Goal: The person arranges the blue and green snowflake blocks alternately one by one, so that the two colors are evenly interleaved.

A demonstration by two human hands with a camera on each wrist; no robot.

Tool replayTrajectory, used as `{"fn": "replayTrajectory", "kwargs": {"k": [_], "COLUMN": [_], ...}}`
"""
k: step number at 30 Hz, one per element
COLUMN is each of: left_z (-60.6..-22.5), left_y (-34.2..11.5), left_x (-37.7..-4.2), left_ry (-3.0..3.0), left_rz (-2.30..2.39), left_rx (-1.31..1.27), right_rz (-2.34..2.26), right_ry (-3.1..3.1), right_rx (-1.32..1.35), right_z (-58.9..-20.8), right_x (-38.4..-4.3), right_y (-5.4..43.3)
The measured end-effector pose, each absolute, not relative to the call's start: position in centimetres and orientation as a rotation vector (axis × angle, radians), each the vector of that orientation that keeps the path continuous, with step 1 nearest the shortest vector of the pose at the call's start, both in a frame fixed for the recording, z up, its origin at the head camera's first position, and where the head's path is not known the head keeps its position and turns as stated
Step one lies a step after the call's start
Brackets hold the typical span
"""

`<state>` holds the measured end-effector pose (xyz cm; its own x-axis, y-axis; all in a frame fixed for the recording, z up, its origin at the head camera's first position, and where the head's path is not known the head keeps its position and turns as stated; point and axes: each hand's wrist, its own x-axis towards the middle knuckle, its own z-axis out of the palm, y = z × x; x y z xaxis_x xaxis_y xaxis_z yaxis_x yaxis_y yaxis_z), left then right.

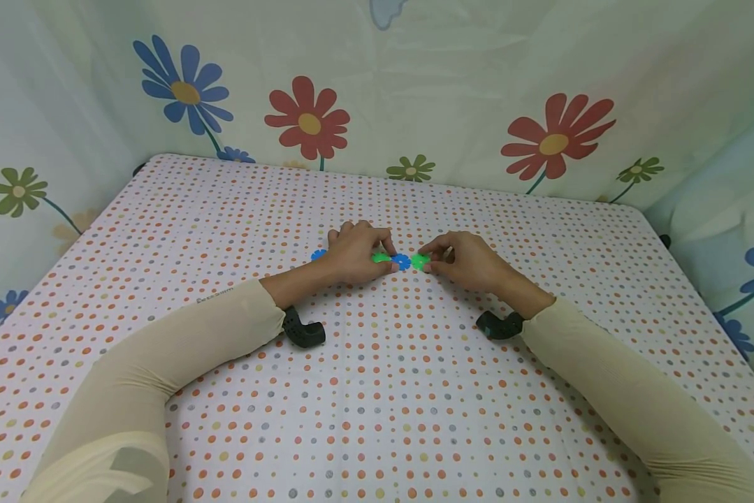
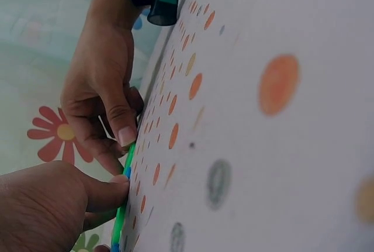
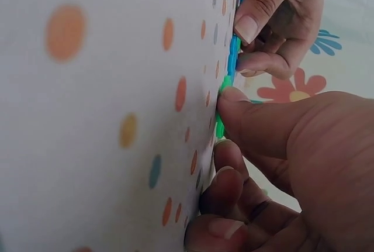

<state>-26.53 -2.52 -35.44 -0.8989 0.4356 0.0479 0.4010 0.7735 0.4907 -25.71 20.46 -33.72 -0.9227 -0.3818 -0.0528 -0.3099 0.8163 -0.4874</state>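
Flat, notched plastic discs lie in a row on the spotted tablecloth [image 1: 364, 363], standing end to end. My left hand [image 1: 354, 255] pinches the row between thumb and index finger, at a green disc [image 1: 381, 258] and the blue disc [image 1: 402, 262] beside it. My right hand [image 1: 467, 260] pinches another green disc [image 1: 420, 262] at the row's right end. In the right wrist view this green disc [image 3: 221, 123] meets the blue disc [image 3: 232, 56]; whether their notches interlock I cannot tell. A further blue disc [image 1: 318, 255] shows left of my left hand, which hides the row's middle.
Dark curved wrist mounts [image 1: 305, 331] hang under both sleeves, close above the cloth. A curtain [image 1: 427, 91] printed with flowers stands behind the table's back edge and along the sides.
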Motion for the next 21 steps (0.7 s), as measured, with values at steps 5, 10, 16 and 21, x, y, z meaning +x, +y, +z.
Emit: {"fn": "replayTrajectory", "kwargs": {"k": [5, 10, 16, 21], "left_z": [-35.45, -35.38, -35.31, -35.34], "left_y": [-2.48, -2.45, -2.48, -2.50], "left_x": [-26.49, -26.45, -26.33, -26.33], "left_ry": [2.896, 2.898, 2.901, 2.898], "left_rz": [0.775, 0.770, 0.775, 0.779], "left_rx": [0.686, 0.684, 0.691, 0.688], "right_rz": [-0.754, -0.790, -0.792, -0.789], "right_ry": [2.838, 2.826, 2.830, 2.832], "right_rx": [-0.541, -0.520, -0.544, -0.557], "right_z": [-33.80, -33.89, -33.84, -33.78], "right_x": [-25.83, -25.97, -25.96, -25.89], "right_y": [20.64, 20.77, 20.72, 20.66]}}
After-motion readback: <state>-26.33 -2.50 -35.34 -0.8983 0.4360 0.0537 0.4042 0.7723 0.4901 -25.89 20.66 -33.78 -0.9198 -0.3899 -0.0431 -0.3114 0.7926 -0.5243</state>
